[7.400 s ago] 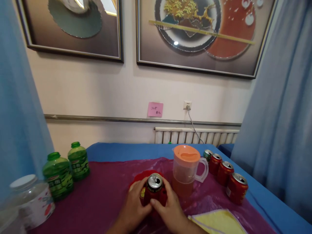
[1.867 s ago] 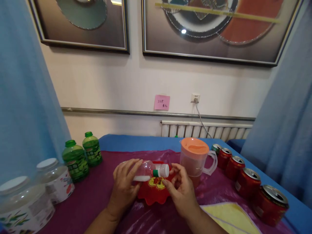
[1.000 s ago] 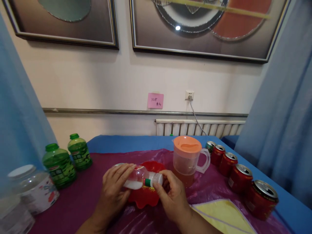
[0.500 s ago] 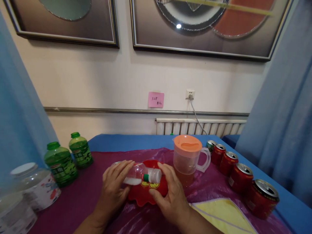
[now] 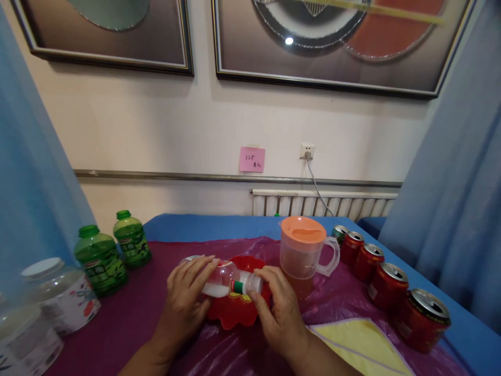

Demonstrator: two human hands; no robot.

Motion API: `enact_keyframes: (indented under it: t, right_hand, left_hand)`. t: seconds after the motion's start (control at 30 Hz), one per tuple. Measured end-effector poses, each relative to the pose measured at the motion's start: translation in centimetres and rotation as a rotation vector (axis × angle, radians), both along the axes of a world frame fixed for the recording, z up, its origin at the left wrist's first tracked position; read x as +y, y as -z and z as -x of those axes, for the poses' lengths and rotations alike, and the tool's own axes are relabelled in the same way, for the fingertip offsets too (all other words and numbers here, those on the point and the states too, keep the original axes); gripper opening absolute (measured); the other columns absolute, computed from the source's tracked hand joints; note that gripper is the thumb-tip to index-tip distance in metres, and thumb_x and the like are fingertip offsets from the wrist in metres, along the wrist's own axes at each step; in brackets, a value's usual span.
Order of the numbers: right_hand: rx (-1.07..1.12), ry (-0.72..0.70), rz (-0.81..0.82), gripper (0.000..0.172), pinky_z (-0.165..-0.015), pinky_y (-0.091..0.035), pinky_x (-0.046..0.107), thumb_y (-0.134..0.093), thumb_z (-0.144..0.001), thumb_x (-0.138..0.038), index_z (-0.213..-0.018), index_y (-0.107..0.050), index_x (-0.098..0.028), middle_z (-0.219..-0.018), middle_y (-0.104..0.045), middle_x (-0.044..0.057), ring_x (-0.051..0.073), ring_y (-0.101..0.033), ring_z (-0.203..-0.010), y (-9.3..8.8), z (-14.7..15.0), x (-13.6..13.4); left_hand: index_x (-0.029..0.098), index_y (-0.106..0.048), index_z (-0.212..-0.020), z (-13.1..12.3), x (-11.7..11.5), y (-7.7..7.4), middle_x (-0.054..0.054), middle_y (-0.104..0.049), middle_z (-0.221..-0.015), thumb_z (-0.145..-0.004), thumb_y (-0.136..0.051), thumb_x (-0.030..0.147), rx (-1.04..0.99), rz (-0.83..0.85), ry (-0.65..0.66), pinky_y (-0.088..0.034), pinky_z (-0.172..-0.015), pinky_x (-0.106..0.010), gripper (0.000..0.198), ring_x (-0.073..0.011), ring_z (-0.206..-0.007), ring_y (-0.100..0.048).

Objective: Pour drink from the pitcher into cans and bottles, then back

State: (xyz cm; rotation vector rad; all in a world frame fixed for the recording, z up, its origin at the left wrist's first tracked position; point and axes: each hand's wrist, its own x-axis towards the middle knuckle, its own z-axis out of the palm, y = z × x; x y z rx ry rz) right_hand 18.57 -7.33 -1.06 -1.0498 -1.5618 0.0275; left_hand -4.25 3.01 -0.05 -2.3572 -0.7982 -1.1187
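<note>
Transparent bottle (image 5: 225, 274) lies on its side over the scalloped red dish (image 5: 230, 317), neck to the right; whether it touches the dish cannot be determined. The left hand (image 5: 188, 290) is wrapped around its body from above, a broad hold that appears to bear most of the weight. The right hand (image 5: 279, 310) has thumb and forefinger closed about the cap end, with the other fingers partly hidden. Held at both ends, the bottle is presumably kept from rolling or tipping.

The jug (image 5: 295, 258) stands upright just beyond the right hand, its lid on, judged a guard for the amber liquid inside; its handle faces right. Red cans (image 5: 388, 284) stand in a row along the right edge, near one another, openings up. Green bottles (image 5: 99, 266) and jars (image 5: 68, 305) stand well apart on the left. A purple sheet (image 5: 166, 261) overlies the blue surface (image 5: 219, 227), probably as protection. The yellow cloth (image 5: 360, 344) lies flat beside the right forearm.
</note>
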Motion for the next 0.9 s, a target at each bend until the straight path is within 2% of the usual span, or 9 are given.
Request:
enact_keyframes:
  t: [0.13,0.27,0.4,0.5,0.63,0.7,0.77,0.9]
  right_hand:
    - [-0.054,0.048,-0.016,0.044,-0.094,-0.054,0.04,-0.05,-0.096,-0.018,-0.139,-0.049,-0.027,-0.122,-0.058,0.011,0.023,-0.06,-0.112,-0.01,0.24,-0.2]
    - [-0.082,0.061,-0.03,0.04,-0.086,-0.056,0.038,-0.048,-0.097,-0.015,-0.135,-0.053,-0.029,-0.117,-0.056,0.009,0.021,-0.061,-0.103,-0.19,0.57,-0.28]
    - [-0.06,0.025,-0.07,0.037,-0.088,-0.055,0.038,-0.047,-0.097,-0.011,-0.127,-0.056,-0.031,-0.124,-0.054,0.009,0.02,-0.061,-0.107,-0.35,0.83,-0.29]
    - [-0.055,-0.027,-0.079,0.043,-0.091,-0.054,0.039,-0.048,-0.094,-0.009,-0.13,-0.054,-0.032,-0.129,-0.053,0.009,0.02,-0.06,-0.111,-0.32,0.81,-0.42]
    - [-0.063,0.018,-0.031,0.057,-0.104,-0.049,0.047,-0.06,-0.091,-0.022,-0.145,-0.043,-0.027,-0.138,-0.052,0.013,0.028,-0.053,-0.127,-0.18,0.53,-0.62]
    - [-0.054,0.067,-0.015,0.06,-0.106,-0.048,0.048,-0.062,-0.091,-0.03,-0.147,-0.043,-0.023,-0.139,-0.053,0.015,0.03,-0.052,-0.13,-0.1,0.4,-0.53]
    - [-0.039,0.103,0.002,0.053,-0.102,-0.051,0.046,-0.062,-0.092,-0.033,-0.142,-0.048,-0.023,-0.132,-0.057,0.014,0.028,-0.056,-0.124,-0.01,0.3,-0.29]
    - [-0.04,0.114,0.03,0.038,-0.092,-0.055,0.041,-0.058,-0.094,-0.028,-0.132,-0.058,-0.025,-0.116,-0.064,0.011,0.024,-0.063,-0.108,0.14,0.15,0.23]
  left_hand:
    - [0.026,-0.052,-0.14,-0.12,-0.09,-0.02,-0.01,-0.066,-0.132,-0.088,-0.055,0.024,-0.029,0.024,0.007,-0.034,-0.111,-0.048,0.052,-0.0286,-0.123,-0.057]
    - [0.026,-0.052,-0.14,-0.28,-0.31,-0.06,-0.01,-0.065,-0.133,-0.088,-0.056,0.025,-0.035,0.043,0.016,-0.034,-0.112,-0.048,0.052,-0.0287,-0.123,-0.058]
    - [0.027,-0.054,-0.137,-0.49,-0.45,-0.04,-0.009,-0.066,-0.131,-0.087,-0.055,0.024,-0.077,0.067,-0.006,-0.035,-0.111,-0.048,0.05,-0.0283,-0.122,-0.058]
    - [0.026,-0.052,-0.138,-0.44,-0.27,0.07,-0.01,-0.065,-0.131,-0.088,-0.055,0.024,-0.069,0.06,-0.006,-0.035,-0.11,-0.047,0.05,-0.0283,-0.122,-0.058]
    - [0.027,-0.05,-0.14,-0.23,0.15,0.26,-0.01,-0.065,-0.133,-0.088,-0.057,0.025,-0.025,0.045,0.012,-0.035,-0.11,-0.047,0.053,-0.0287,-0.123,-0.058]
    - [0.028,-0.051,-0.14,-0.27,0.25,0.33,-0.009,-0.065,-0.132,-0.088,-0.055,0.026,-0.031,0.042,0.017,-0.035,-0.11,-0.047,0.053,-0.0289,-0.123,-0.058]
    - [0.029,-0.052,-0.14,-0.4,0.27,0.37,-0.009,-0.066,-0.132,-0.088,-0.053,0.025,-0.056,0.042,0.02,-0.036,-0.11,-0.048,0.052,-0.0291,-0.123,-0.058]
    - [0.03,-0.053,-0.137,-0.52,0.25,0.38,-0.009,-0.067,-0.13,-0.088,-0.051,0.026,-0.076,0.053,0.004,-0.035,-0.11,-0.049,0.049,-0.0294,-0.123,-0.058]
